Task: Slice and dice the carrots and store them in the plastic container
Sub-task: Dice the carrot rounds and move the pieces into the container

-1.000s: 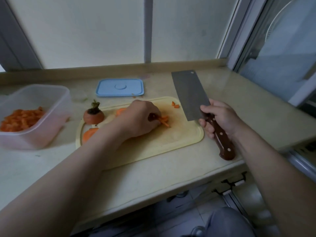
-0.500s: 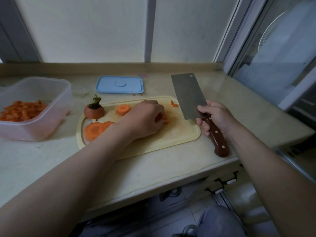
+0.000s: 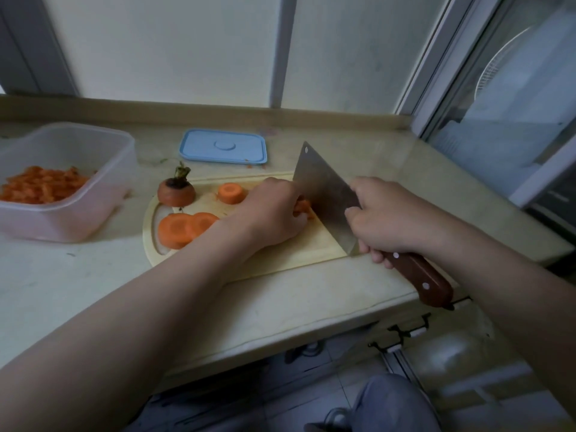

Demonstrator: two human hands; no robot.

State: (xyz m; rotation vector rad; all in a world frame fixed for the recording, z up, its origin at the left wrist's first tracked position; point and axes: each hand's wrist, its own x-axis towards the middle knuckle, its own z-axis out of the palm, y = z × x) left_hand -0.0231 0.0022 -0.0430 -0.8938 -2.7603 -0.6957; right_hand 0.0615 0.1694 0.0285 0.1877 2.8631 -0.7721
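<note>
A pale cutting board [image 3: 280, 260] lies on the counter. My left hand [image 3: 271, 213] holds down a small bunch of carrot strips [image 3: 303, 208] at the board's middle, fingers curled over them. My right hand [image 3: 383, 218] grips the brown handle of a cleaver [image 3: 324, 194], whose blade edge is down on the board right against the strips. Two overlapping carrot slices [image 3: 184, 227], a thick carrot round [image 3: 230, 192] and the carrot top with stem [image 3: 176, 190] lie on the board's left half. A clear plastic container [image 3: 78, 210] at the left holds diced carrot [image 3: 40, 183].
The container's blue lid [image 3: 223, 146] lies flat behind the board. A low ledge and window wall run along the back. The counter's front edge [image 3: 311, 322] is close to my arms, and its right end drops off beside a glass door.
The cleaver has moved left from beside the board and come down onto the board against the carrot strips. My left hand stayed on the strips.
</note>
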